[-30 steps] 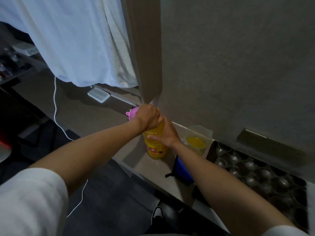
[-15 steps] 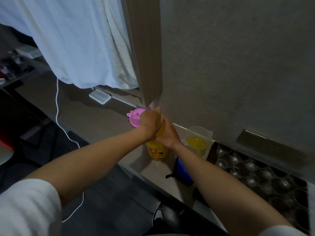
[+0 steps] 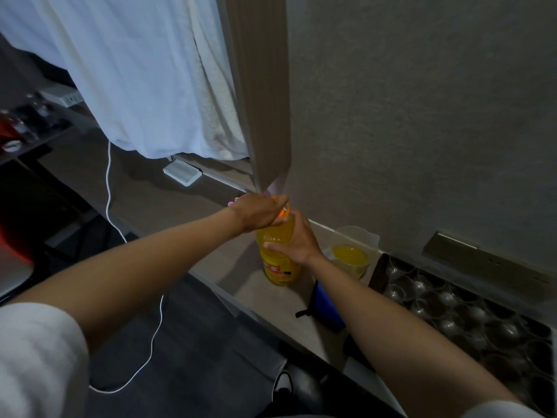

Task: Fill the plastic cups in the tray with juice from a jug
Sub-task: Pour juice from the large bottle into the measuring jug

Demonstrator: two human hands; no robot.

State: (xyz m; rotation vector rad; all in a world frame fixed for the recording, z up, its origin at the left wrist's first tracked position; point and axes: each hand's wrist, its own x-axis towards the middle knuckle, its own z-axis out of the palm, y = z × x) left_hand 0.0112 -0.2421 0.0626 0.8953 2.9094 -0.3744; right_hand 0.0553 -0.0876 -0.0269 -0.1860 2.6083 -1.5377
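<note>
The juice bottle (image 3: 278,260) stands upright on the worktop (image 3: 271,300), and it serves as the landmark here. The left hand (image 3: 256,214) curls over its top at the orange cap and handle ring (image 3: 284,210), while the right hand (image 3: 294,244) wraps around its shoulder to steady it. The step appears to be working the cap. To do it well, the right hand should press the bottle down firmly while the left turns squarely, so nothing tips or squirts.

Just right of the bottle sits the clear jug (image 3: 351,256), partly filled with juice. Further right lies the dark tray (image 3: 380,268) of plastic cups (image 3: 446,306), all seemingly empty. Near the bottle's front, at the worktop edge, lies a blue pouch (image 3: 328,306).
</note>
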